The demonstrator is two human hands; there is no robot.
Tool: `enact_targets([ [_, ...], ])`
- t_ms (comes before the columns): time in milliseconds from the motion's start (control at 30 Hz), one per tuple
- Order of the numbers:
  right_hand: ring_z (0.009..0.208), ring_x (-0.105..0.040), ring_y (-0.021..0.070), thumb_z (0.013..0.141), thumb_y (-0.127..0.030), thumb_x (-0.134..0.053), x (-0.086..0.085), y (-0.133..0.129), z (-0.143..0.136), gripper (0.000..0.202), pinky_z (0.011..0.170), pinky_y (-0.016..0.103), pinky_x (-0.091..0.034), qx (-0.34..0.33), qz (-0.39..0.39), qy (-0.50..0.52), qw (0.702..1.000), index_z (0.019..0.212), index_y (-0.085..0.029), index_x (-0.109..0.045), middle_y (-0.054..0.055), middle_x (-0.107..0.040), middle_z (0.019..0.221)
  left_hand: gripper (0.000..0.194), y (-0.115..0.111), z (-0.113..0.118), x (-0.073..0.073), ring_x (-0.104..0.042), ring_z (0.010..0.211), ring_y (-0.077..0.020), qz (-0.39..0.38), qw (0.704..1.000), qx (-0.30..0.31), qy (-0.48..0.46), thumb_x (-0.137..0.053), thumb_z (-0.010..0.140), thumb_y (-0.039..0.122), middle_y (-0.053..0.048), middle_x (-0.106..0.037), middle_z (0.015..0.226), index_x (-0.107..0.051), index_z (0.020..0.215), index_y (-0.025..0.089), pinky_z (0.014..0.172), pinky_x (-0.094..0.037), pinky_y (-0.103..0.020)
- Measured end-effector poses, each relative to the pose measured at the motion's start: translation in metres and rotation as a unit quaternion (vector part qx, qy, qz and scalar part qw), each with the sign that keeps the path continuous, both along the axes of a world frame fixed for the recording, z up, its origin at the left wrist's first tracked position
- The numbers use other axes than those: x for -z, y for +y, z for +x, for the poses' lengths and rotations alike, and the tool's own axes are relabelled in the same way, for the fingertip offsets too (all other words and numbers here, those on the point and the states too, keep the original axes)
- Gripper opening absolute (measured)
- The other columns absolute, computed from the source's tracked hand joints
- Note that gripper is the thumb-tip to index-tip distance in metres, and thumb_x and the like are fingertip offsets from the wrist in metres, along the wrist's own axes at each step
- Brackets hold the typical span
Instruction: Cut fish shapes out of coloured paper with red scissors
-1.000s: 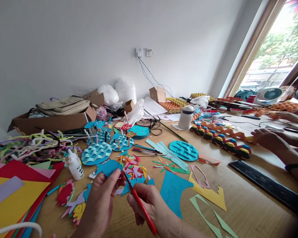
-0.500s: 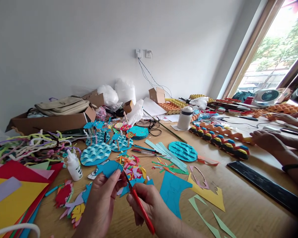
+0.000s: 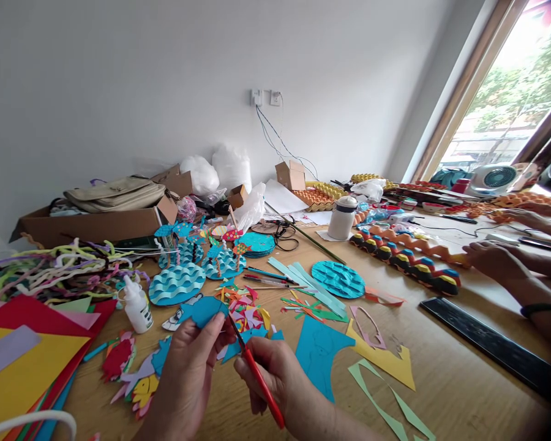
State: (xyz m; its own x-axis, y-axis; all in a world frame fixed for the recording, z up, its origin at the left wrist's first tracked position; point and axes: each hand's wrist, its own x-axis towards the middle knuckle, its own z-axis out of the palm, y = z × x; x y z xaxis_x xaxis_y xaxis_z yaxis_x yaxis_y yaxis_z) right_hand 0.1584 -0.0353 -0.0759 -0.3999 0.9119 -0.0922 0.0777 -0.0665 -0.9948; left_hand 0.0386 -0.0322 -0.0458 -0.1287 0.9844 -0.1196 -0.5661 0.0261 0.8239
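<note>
My left hand [image 3: 195, 355] pinches a piece of blue paper [image 3: 207, 310] between thumb and fingers, held above the table. My right hand [image 3: 278, 373] is wrapped round red-handled scissors [image 3: 262, 383], whose dark blades point up and left to the paper's right edge. Whether the blades are parted is hard to see. Behind the hands lies a heap of coloured paper scraps [image 3: 248, 309]. Cut paper fish [image 3: 144, 389] lie left of my left wrist. A larger blue paper offcut [image 3: 319, 355] rests right of my right hand.
A white glue bottle [image 3: 138, 306] stands at left beside stacked coloured paper [image 3: 27, 367]. Wavy blue paper discs [image 3: 338, 279], a white lidded cup [image 3: 342, 218] and painted egg-carton strips [image 3: 406, 260] sit farther back. At right are another person's hands [image 3: 496, 263] and a black ruler-like bar [image 3: 487, 340].
Almost nothing differs. The scissors' handle end in my right hand has shifted very slightly up and left; my left hand keeps its hold on the blue paper.
</note>
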Motion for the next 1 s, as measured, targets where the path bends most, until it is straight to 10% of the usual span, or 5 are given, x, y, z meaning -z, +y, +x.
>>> enact_targets([
  [1000, 0.031, -0.04, 0.0048, 0.077, -0.041, -0.049, 0.0062, 0.0013, 0.0032, 0.031, 0.03, 0.012, -0.031, 0.009, 0.007, -0.039, 0.999, 0.058, -0.017, -0.041, -0.008, -0.037, 0.042, 0.011, 0.0032, -0.0034, 0.0083, -0.063, 0.06, -0.011, 0.006, 1.0, 0.011, 0.001, -0.077, 0.059, 0.023, 0.003, -0.071, 0.061, -0.067, 0.062, 0.018, 0.061, -0.052, -0.02],
])
